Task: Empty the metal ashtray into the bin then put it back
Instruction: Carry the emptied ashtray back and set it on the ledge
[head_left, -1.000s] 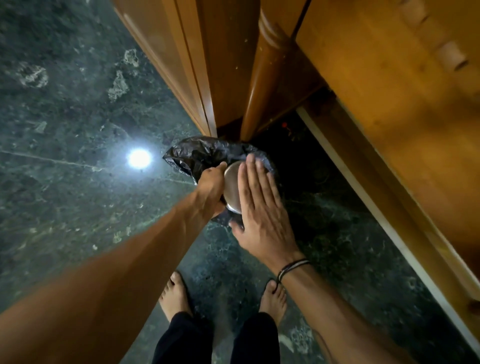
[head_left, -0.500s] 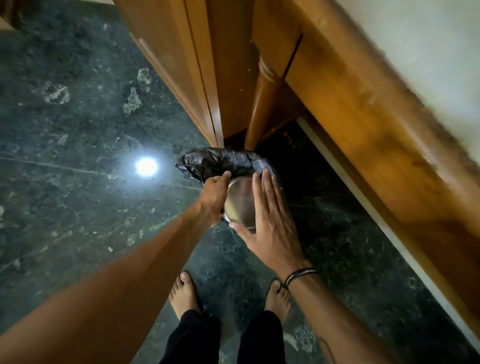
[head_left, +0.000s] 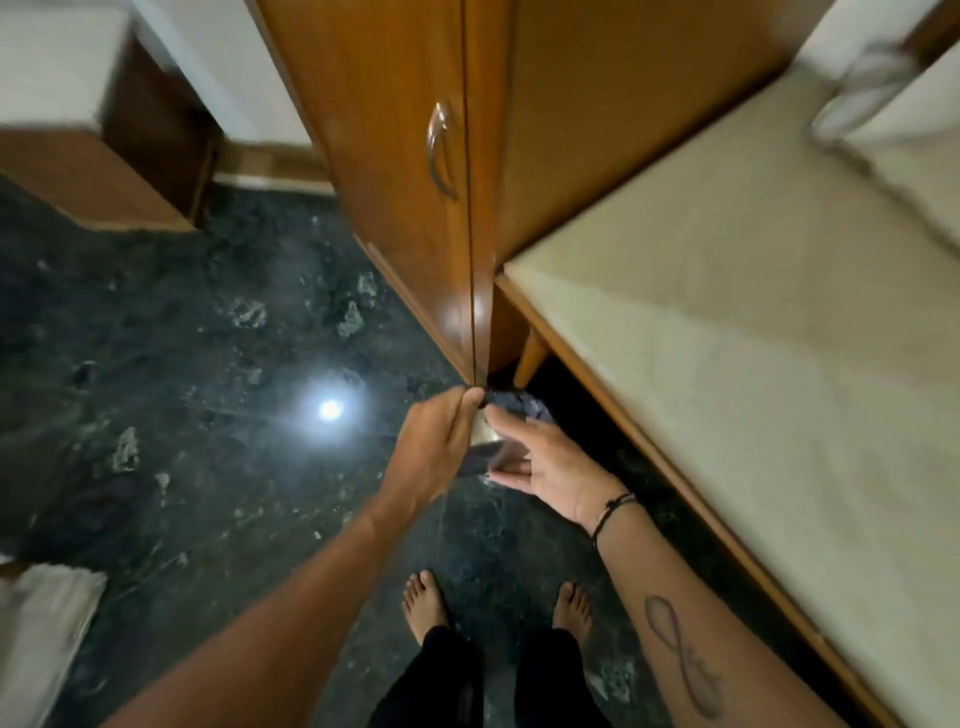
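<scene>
— Biggest first? Dark green, white-flecked polished stone floor (head_left: 218, 415) underfoot, with a bright lamp glare (head_left: 330, 410) mirrored in it.
— To the right, long pale cream tabletop with an orange wood edge (head_left: 753, 374). Behind, tall glossy orange-brown wooden cupboard (head_left: 410, 156) with a curved metal handle (head_left: 440, 150), door shut.
— Below the cupboard's near corner?
— Crumpled black plastic bin liner (head_left: 519, 402) on the floor, just beside a slim wooden leg (head_left: 530, 358); only its top edge seen past the fingers.
— And the hands?
— Left hand (head_left: 436, 447) curled, back towards the camera, gripping the small round shiny metal ashtray (head_left: 485, 441) by its left side. Right hand (head_left: 550, 462) with thumb and fingers spread loosely, palm up, cupped against the ashtray's right and lower side; touching, but a firm grip not possible to tell through the blur.
— Ashtray's place?
— Held up between both hands, above the floor, just in front of the liner. Black cord bracelet (head_left: 613, 512) on the right wrist. Two bare feet (head_left: 423, 603) below.
</scene>
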